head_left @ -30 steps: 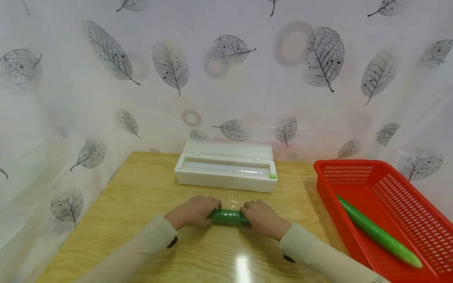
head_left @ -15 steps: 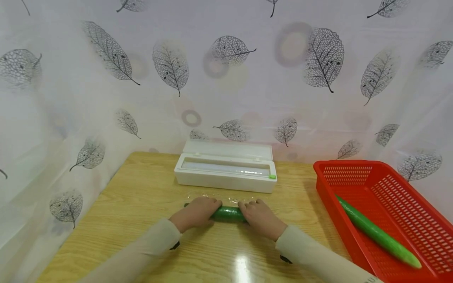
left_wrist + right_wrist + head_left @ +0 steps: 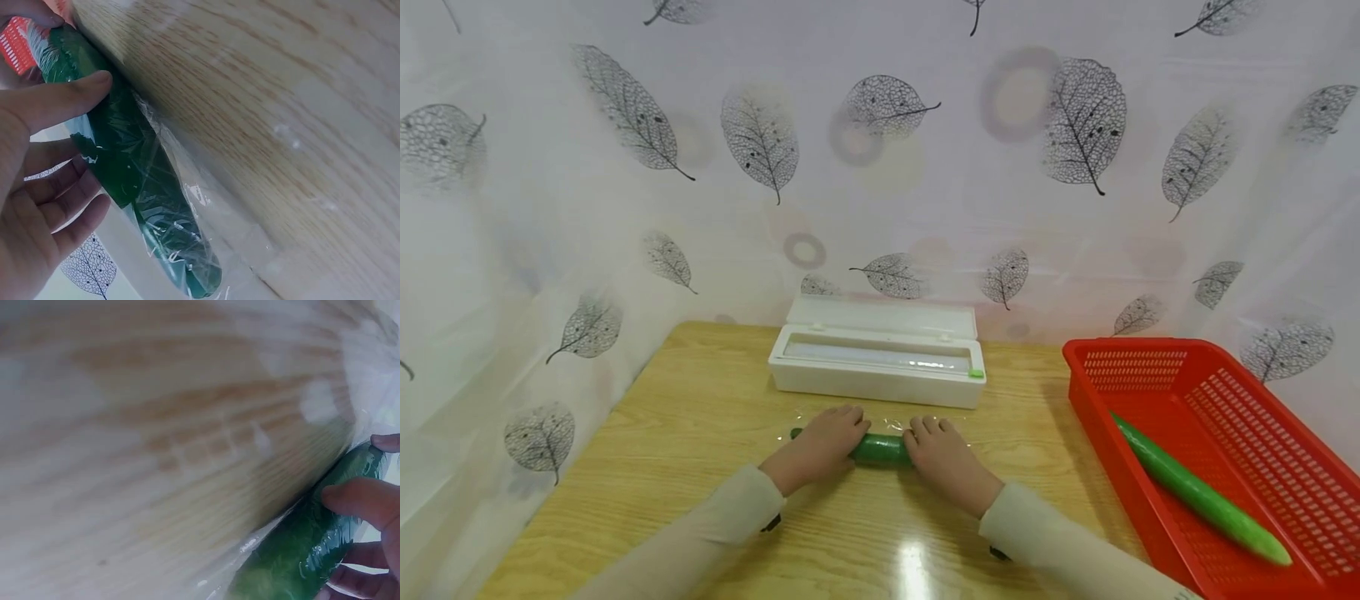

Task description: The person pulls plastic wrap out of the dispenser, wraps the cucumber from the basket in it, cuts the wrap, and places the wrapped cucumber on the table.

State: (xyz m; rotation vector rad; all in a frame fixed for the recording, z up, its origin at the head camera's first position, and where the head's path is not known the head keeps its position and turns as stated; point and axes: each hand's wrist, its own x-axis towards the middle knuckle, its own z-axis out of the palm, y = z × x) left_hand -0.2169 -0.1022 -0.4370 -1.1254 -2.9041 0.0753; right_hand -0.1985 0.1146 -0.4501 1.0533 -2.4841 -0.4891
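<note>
A dark green cucumber, covered in clear cling film, lies crosswise on the wooden table. My left hand holds it left of its middle, thumb on the near side and fingers over the far side. On the right part, my right hand grips it the same way. Between the hands a short stretch of the cucumber shows. Loose film sticks out past its left end in the left wrist view, and wrinkled film also lies along its side in the right wrist view.
Behind the hands stands a white cling film dispenser, lid up, with a roll inside and a green slider at its right end. To the right, a red plastic basket holds another cucumber. A leaf-patterned curtain hangs behind the table.
Both hands have moved slightly away from the body, rolling the cucumber forward towards the dispenser. Its left tip now shows beyond the left hand. The dispenser and basket have stayed put.
</note>
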